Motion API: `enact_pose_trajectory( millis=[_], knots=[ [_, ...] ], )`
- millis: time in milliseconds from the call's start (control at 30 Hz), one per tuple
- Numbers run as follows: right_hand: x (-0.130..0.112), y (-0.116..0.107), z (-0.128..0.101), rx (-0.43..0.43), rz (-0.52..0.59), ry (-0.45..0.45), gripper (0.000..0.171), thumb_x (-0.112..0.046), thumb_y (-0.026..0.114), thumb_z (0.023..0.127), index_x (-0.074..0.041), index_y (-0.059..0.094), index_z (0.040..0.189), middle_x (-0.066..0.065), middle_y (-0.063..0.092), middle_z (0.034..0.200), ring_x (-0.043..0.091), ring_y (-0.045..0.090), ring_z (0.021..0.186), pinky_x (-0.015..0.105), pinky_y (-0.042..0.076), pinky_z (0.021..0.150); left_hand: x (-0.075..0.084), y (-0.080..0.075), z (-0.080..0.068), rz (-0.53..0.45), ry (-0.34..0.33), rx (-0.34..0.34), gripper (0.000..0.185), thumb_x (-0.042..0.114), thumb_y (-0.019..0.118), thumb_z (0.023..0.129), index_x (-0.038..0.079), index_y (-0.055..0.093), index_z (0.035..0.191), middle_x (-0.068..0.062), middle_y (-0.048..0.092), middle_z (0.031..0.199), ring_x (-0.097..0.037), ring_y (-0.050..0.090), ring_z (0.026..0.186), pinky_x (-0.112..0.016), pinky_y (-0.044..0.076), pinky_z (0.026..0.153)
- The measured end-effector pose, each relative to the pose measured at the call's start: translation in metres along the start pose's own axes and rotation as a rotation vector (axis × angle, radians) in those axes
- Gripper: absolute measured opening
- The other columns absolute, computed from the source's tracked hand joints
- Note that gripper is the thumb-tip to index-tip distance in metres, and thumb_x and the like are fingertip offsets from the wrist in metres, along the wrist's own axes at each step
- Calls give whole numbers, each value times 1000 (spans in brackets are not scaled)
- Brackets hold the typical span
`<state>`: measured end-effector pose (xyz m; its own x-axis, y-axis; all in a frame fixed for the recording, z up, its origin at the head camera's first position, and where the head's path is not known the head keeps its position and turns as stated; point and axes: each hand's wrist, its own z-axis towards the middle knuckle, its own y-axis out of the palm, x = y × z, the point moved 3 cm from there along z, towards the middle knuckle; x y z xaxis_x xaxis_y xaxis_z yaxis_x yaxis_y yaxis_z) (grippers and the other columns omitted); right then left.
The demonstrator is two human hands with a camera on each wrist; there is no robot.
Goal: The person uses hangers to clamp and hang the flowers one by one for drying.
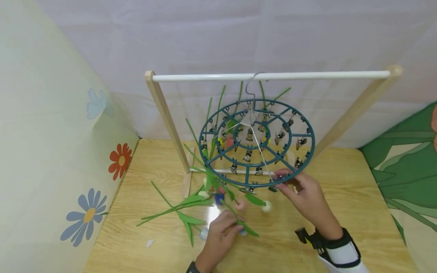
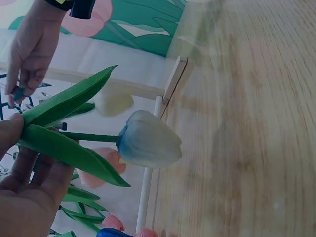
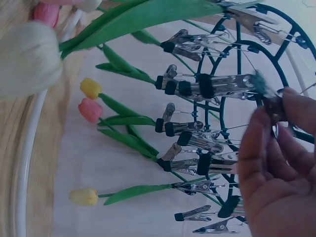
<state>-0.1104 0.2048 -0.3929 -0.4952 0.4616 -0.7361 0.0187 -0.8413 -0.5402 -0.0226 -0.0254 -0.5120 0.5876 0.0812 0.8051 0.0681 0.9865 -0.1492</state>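
While the person's right hand (image 1: 305, 193) reaches up to the near rim of the round teal clip hanger (image 1: 257, 142), its fingertips (image 3: 291, 106) pinch one of the metal clips (image 3: 269, 101) at that rim, thumb and forefinger closed on it. The left hand (image 1: 218, 235) sits lower, below the hanger's near edge and close to the tabletop, and grips the green stem and leaves of an artificial tulip (image 2: 148, 140) with a pale, blue-tinged head; the wrist view shows the thumb pressed over the leaves and the fingers curled under them, the bloom pointing away from the palm toward the table's surface. Other artificial flowers (image 1: 184, 212) lie loose on the wooden table (image 1: 341, 235) just left of that hand, under the hanger's left side. Several more already hang from the hanger's clips by their stems, among them a yellow tulip (image 3: 91, 88) and a pink one (image 3: 90, 109), heads down. The hanger hangs by its hook from a white rail (image 1: 273, 76) carried on two slanting wooden posts (image 1: 167, 121). Behind the hanger is a white cloth backdrop (image 1: 218, 34); to the hanger's left stands a wall panel printed with flowers (image 1: 88, 214).
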Motion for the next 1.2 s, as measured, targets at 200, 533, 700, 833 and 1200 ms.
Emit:
enact_pose_trajectory(
  millis=[200, 533, 700, 833, 1200],
  knots=[
    [2, 5, -5, -28, 172, 92, 37, 22, 75, 78, 4, 70, 110, -1, 73, 109, 3, 71, 94, 18, 61, 80, 3, 3, 4, -9, -2, -26, 22, -5, 74, 87, 1, 73, 108, -10, 73, 105, -20, 71, 95, -25, 63, 80],
    [-9, 24, -18, 19, 10, 37, 37, 8, 91, 66, -9, 75, 94, 1, 72, 90, 4, 64, 78, 13, 53, 67, 4, 10, 13, 55, -59, -24, 15, 0, 74, 89, 5, 72, 104, -7, 75, 106, -16, 71, 90, -19, 61, 78],
    [-15, 34, -21, 38, -4, -8, 40, 5, 93, 62, -9, 78, 96, 1, 73, 86, 7, 65, 75, 12, 51, 66, 2, 11, 17, 72, -147, 23, 17, 2, 76, 89, 5, 74, 105, -8, 76, 105, -19, 73, 90, -20, 62, 80],
    [-16, 40, -21, 28, -4, 3, 36, 2, 94, 63, -10, 79, 93, -3, 72, 82, 6, 62, 73, 13, 46, 63, -1, 9, 21, 140, -168, 66, 18, 6, 78, 88, 7, 76, 106, -6, 78, 104, -19, 74, 92, -23, 62, 84],
    [-15, 56, -17, -1, 96, -34, 30, 2, 93, 64, -7, 79, 88, -3, 67, 79, 5, 62, 69, 14, 54, 62, -6, 8, 32, 147, -140, 94, 10, 6, 76, 89, 8, 76, 99, -5, 78, 98, -17, 73, 89, -27, 61, 89]
  ],
)
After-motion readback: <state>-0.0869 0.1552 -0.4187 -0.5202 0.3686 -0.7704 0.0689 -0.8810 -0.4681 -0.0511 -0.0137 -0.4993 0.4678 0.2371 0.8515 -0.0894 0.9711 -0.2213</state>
